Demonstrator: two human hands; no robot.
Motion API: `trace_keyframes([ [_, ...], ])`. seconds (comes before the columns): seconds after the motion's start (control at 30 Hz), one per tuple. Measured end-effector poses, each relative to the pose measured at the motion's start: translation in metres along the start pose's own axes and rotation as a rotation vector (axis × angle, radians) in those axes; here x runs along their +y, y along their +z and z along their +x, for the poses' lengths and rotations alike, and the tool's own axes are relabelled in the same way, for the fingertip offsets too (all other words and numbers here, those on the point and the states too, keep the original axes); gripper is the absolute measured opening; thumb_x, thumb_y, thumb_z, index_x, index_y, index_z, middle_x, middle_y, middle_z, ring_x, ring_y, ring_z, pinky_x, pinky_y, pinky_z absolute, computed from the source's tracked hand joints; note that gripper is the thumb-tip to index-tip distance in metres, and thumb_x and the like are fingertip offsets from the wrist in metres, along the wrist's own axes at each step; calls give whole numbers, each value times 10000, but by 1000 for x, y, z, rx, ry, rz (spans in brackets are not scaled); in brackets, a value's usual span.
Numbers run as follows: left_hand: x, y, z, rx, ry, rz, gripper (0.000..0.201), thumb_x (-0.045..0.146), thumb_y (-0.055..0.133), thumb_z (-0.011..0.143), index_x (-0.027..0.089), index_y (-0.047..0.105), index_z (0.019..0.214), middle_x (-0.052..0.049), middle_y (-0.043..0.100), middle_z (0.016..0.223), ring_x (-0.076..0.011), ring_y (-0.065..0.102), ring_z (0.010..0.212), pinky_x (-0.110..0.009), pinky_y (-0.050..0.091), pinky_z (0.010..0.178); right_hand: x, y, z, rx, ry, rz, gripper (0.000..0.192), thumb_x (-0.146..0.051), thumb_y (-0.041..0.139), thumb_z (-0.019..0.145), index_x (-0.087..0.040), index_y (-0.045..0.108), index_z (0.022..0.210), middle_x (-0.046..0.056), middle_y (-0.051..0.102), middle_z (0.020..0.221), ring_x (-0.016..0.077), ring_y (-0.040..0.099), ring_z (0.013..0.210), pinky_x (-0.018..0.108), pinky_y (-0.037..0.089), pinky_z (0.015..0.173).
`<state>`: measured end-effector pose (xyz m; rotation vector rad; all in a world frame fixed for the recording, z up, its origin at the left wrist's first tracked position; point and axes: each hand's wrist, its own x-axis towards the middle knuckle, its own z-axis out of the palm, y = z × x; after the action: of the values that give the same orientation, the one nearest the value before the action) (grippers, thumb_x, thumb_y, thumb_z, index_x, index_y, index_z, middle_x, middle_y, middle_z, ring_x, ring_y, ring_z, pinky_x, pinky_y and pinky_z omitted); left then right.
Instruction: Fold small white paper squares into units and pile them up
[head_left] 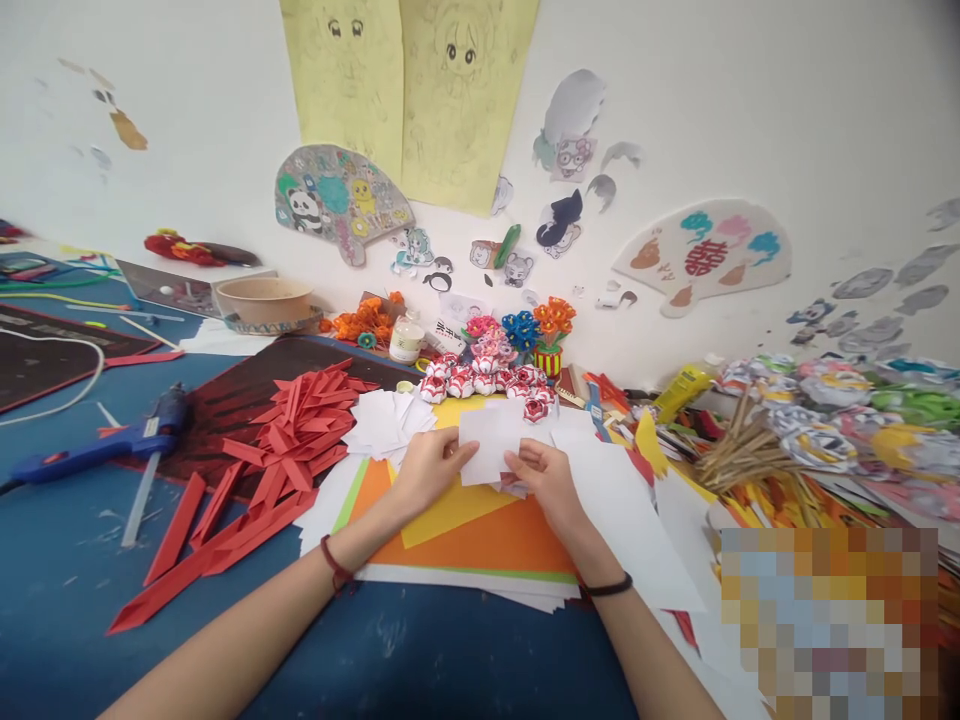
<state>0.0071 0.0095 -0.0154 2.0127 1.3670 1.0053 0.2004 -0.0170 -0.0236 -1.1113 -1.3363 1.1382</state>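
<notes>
Both of my hands hold a small white paper sheet (493, 443) above a stack of orange, yellow and white paper sheets (480, 540). My left hand (429, 466) pinches its left edge and my right hand (546, 476) grips its lower right side. Just behind the sheet lies a pile of small white paper squares (386, 420), and past it a cluster of red-and-white paper balls (484, 380).
Red folded paper strips (289, 430) lie to the left on the blue table (67, 570), with a blue glue gun (101, 445) beyond them. A bowl (262, 298), a glue jar (407, 338) and paper flowers (536, 325) stand by the wall. Wooden sticks (742, 455) and coloured papers crowd the right.
</notes>
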Motion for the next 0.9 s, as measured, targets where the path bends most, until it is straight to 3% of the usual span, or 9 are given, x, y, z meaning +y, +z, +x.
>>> trace_keyframes([
  [0.17, 5, 3, -2, -52, -4, 11, 364, 442, 441, 838, 162, 515, 617, 15, 509, 565, -116, 423, 524, -230, 245, 490, -7, 17, -10, -225, -47, -65, 283, -409, 550, 846, -159, 683, 865, 48, 690, 750, 190, 652, 653, 319, 526, 653],
  [0.27, 3, -8, 6, 0, 25, 27, 350, 433, 423, 851, 154, 580, 709, -1, 566, 621, -128, 467, 563, -231, 295, 515, -10, 15, -10, -280, -60, -94, 305, -399, 488, 882, -166, 675, 942, 62, 695, 780, 203, 665, 703, 348, 534, 695],
  [0.4, -13, -47, 21, 198, -39, 278, 322, 431, 439, 853, 167, 606, 770, -18, 588, 649, -150, 510, 586, -245, 308, 531, -6, 3, -5, -49, -160, -382, 260, -300, 466, 885, -182, 656, 1018, 91, 685, 911, 219, 658, 805, 382, 523, 763],
  [0.5, -30, -77, 24, 345, -118, 722, 362, 470, 419, 866, 181, 592, 735, -42, 584, 642, -188, 520, 606, -262, 296, 538, 1, -6, -1, 101, -299, -733, 235, -211, 513, 836, -197, 659, 1020, 102, 644, 1057, 253, 587, 1003, 432, 449, 907],
  [0.67, -30, -83, 18, 422, -26, 830, 301, 295, 468, 866, 98, 542, 1081, -174, 586, 1037, -310, 486, 978, -380, 355, 757, 9, -5, -3, 32, -337, -901, 445, -350, 624, 790, -191, 564, 1201, 127, 536, 1270, 279, 470, 1182, 450, 375, 1002],
  [0.73, -21, -71, 16, 381, 95, 815, 333, 245, 428, 888, 105, 490, 1184, -177, 543, 1154, -307, 449, 1048, -412, 332, 828, 7, -2, -7, -4, -350, -940, 436, -379, 621, 794, -198, 575, 1189, 126, 545, 1265, 289, 470, 1179, 461, 367, 998],
  [0.8, -12, -56, 15, 284, 205, 782, 267, 265, 456, 885, 164, 552, 1112, -117, 584, 1110, -271, 484, 1009, -394, 338, 838, 2, 1, -10, -36, -373, -961, 336, -359, 590, 824, -219, 612, 1129, 110, 589, 1207, 284, 504, 1134, 448, 386, 965],
  [0.87, -6, -42, 13, 137, 350, 726, 227, 317, 511, 864, 231, 590, 1059, -45, 627, 1045, -215, 526, 961, -336, 364, 836, -5, 2, -12, -53, -387, -960, 227, -316, 521, 871, -230, 644, 1042, 95, 647, 1084, 260, 564, 1025, 404, 426, 889],
  [0.9, -3, -36, 12, -11, 495, 635, 258, 321, 514, 865, 223, 580, 1094, -57, 628, 1060, -212, 530, 979, -330, 369, 842, -9, 2, -12, -51, -385, -963, 208, -294, 481, 892, -228, 655, 987, 90, 668, 1001, 246, 587, 951, 379, 442, 836],
])
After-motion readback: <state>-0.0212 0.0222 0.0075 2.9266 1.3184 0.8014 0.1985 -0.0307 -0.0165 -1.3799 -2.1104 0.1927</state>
